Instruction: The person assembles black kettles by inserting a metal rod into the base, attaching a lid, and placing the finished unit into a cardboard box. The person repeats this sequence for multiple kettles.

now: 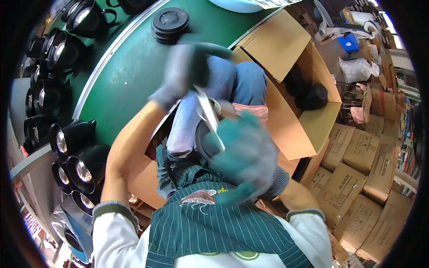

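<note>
My left hand [185,67], in a grey and dark green glove, is over the edge of the green table, above my knees. Motion smears its fingers. My right hand [248,154], in a grey and green glove, is over my lap and blurred too. Between the hands runs a thin white strip [209,114], its kind unclear. Its lower end meets the right glove, but whether it is gripped does not show. A dark round thing [204,140] sits in my lap, partly covered by the strip and the right hand. Beyond my left hand stands a stack of black round lids [170,23].
Several black pots [67,49] with shiny insides line the left side. To the right, an open cardboard box [286,120] holds black round parts [313,96]. Closed cartons [342,194] are stacked at the far right. A light blue basin [237,5] stands at the table's back.
</note>
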